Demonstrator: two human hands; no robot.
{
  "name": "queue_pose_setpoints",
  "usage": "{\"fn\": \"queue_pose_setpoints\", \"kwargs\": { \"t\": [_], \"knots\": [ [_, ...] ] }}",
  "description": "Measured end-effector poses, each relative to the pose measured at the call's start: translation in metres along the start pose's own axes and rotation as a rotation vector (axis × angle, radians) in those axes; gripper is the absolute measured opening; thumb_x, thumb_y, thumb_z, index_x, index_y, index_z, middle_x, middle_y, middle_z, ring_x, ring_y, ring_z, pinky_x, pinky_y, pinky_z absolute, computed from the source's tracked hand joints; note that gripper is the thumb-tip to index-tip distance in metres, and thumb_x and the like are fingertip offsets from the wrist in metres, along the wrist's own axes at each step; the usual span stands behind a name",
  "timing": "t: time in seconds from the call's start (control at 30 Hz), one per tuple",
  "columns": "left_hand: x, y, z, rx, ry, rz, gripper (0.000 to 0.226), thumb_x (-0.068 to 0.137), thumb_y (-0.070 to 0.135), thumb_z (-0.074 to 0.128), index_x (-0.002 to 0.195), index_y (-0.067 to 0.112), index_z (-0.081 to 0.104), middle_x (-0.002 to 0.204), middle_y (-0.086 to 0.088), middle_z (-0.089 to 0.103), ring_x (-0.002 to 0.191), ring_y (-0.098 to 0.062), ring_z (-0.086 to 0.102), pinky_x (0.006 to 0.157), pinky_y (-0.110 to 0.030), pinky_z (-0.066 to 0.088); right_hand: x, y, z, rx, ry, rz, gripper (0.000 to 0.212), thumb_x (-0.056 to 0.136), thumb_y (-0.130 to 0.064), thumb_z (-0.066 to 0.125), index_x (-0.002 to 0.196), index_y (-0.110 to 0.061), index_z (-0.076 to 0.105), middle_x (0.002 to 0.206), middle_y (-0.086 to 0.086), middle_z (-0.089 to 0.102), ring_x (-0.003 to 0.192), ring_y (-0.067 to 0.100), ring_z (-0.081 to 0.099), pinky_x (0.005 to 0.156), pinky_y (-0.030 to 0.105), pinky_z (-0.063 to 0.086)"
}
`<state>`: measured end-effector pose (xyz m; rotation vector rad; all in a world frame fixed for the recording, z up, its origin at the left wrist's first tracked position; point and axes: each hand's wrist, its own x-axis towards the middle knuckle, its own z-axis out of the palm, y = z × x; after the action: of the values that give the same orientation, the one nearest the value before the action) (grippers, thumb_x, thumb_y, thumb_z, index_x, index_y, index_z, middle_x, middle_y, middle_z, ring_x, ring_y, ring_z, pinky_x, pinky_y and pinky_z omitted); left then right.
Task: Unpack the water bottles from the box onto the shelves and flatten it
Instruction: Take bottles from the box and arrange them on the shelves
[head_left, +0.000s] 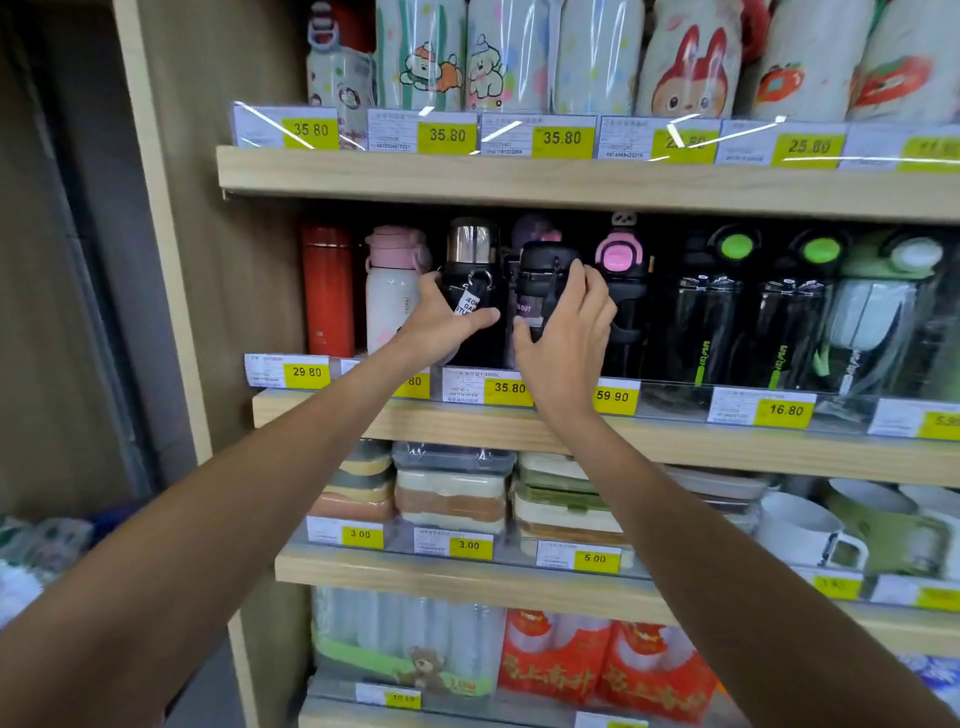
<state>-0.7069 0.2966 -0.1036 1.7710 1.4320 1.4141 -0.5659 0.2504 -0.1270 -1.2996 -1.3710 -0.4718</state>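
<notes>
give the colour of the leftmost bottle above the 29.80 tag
Red bottle; head view.

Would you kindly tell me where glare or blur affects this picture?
Head view: glare streaks cross the top price-tag covers; the left hand gripping the steel-capped bottle and right hand gripping the black-lidded bottle look sharp; lower-left corner blurs.

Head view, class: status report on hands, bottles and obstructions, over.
Left hand grips steel-capped black bottle. Right hand grips dark-lidded bottle. Both at the bottle shelf; box not in view. White bottle and pink-capped bottle crowd either side.
</notes>
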Motion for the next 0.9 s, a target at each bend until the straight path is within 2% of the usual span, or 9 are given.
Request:
{"fn": "queue_pose_setpoints", "kwargs": {
  "t": [0.1,0.2,0.33,0.47,0.57,0.67,0.77,0.9],
  "knots": [
    [-0.001,-0.004,-0.003,0.006,-0.02,0.05,0.086,0.073,0.045,0.074,0.137,0.021,0.022,0.118,-0.006,0.059,0.109,-0.023,0.057,0.092,-0.034,0.043,-0.001,0.0,0.001,-0.001,0.017,0.001,0.077,0.081,-0.031,0.065,0.144,-0.004,0.03,0.145,0.013,0.033,0.125,0.031,0.036,0.105,0.039,0.034],
    [-0.004,-0.004,-0.002,0.008,0.007,0.091,0.085,0.073,0.043,0.074,0.138,0.021,0.025,0.11,0.007,0.052,0.106,-0.015,0.052,0.09,-0.025,0.037,-0.001,0.0,0.002,-0.007,0.023,-0.006,0.076,0.082,-0.031,0.064,0.144,-0.004,0.029,0.145,0.013,0.033,0.124,0.031,0.037,0.105,0.038,0.033],
    [-0.008,-0.003,-0.003,0.014,0.067,0.118,0.081,0.073,0.039,0.075,0.138,0.019,0.03,0.118,0.006,0.05,0.106,-0.01,0.049,0.089,-0.022,0.035,-0.002,0.002,0.002,-0.017,0.007,-0.032,0.076,0.083,-0.031,0.064,0.145,-0.004,0.029,0.146,0.012,0.033,0.124,0.03,0.036,0.106,0.035,0.031],
    [-0.009,-0.002,-0.006,0.05,0.091,0.096,0.082,0.072,0.042,0.075,0.137,0.019,0.031,0.132,-0.002,0.05,0.117,-0.017,0.051,0.104,-0.032,0.039,-0.001,0.003,0.003,-0.032,-0.001,-0.042,0.076,0.083,-0.032,0.064,0.145,-0.005,0.029,0.146,0.012,0.032,0.124,0.029,0.036,0.106,0.034,0.03],
    [-0.011,0.0,-0.008,0.059,0.056,0.071,0.092,0.073,0.043,0.074,0.143,0.017,0.021,0.139,-0.007,0.045,0.126,-0.021,0.046,0.109,-0.041,0.035,-0.001,0.003,0.003,-0.048,-0.001,-0.041,0.076,0.083,-0.033,0.064,0.144,-0.005,0.029,0.146,0.011,0.033,0.123,0.029,0.037,0.106,0.034,0.03],
    [-0.017,0.001,-0.009,0.085,0.045,0.069,0.1,0.073,0.046,0.072,0.148,0.017,0.012,0.146,-0.006,0.039,0.133,-0.021,0.04,0.112,-0.044,0.03,-0.002,0.003,0.003,-0.038,-0.009,-0.035,0.076,0.082,-0.032,0.065,0.144,-0.005,0.03,0.146,0.012,0.033,0.123,0.029,0.037,0.106,0.035,0.032],
    [-0.027,0.003,-0.004,0.131,0.141,0.099,0.102,0.075,0.044,0.072,0.149,0.015,0.008,0.152,-0.006,0.028,0.136,-0.022,0.037,0.111,-0.04,0.031,-0.002,0.002,0.001,0.021,-0.037,-0.019,0.073,0.083,-0.028,0.065,0.143,-0.004,0.032,0.144,0.013,0.034,0.124,0.03,0.036,0.107,0.037,0.033],
    [-0.046,0.012,0.01,0.077,0.317,0.106,0.092,0.078,0.037,0.071,0.147,0.012,0.015,0.149,-0.007,0.026,0.135,-0.024,0.035,0.103,-0.039,0.035,0.0,0.004,-0.01,0.193,-0.088,0.001,0.068,0.085,-0.025,0.064,0.141,-0.002,0.033,0.142,0.014,0.034,0.125,0.029,0.034,0.106,0.037,0.034]
  ]
}}
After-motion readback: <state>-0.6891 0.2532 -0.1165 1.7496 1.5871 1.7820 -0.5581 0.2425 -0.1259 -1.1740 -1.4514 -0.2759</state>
